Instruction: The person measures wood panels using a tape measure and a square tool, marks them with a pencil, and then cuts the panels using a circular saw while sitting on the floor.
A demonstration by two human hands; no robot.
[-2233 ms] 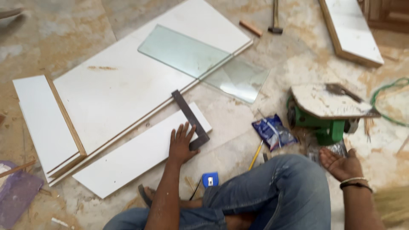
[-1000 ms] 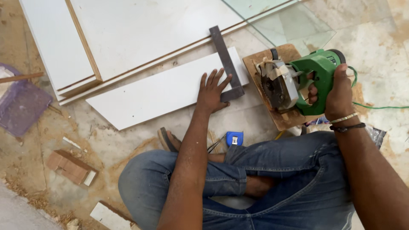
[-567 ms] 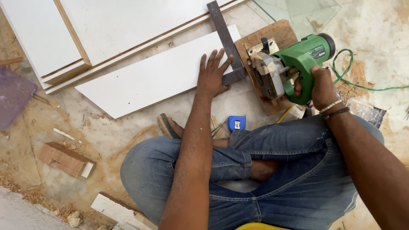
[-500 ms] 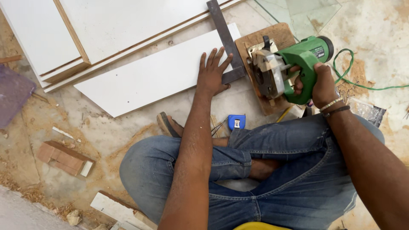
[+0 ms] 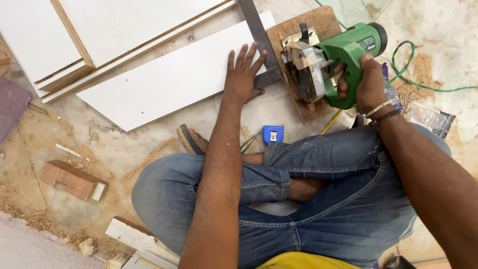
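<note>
Two hands at work on the floor. Left hand (image 5: 242, 74) lies flat, fingers spread, pressing the dark metal square (image 5: 260, 37) onto the right end of the white board (image 5: 169, 79). Right hand (image 5: 367, 82) is closed around the handle of the green circular saw (image 5: 328, 60), which sits on a brown wooden block (image 5: 318, 25) just right of the square.

Judged step: lining up a cut, square as guide. Next move calls for the blade to meet the board edge against the square.

Around: blue tape measure (image 5: 273, 133) near the knee, green cord (image 5: 423, 82) right, stacked white panels (image 5: 99, 30) far left, wood offcut (image 5: 72, 179) near left. The block lies in the saw's way.
</note>
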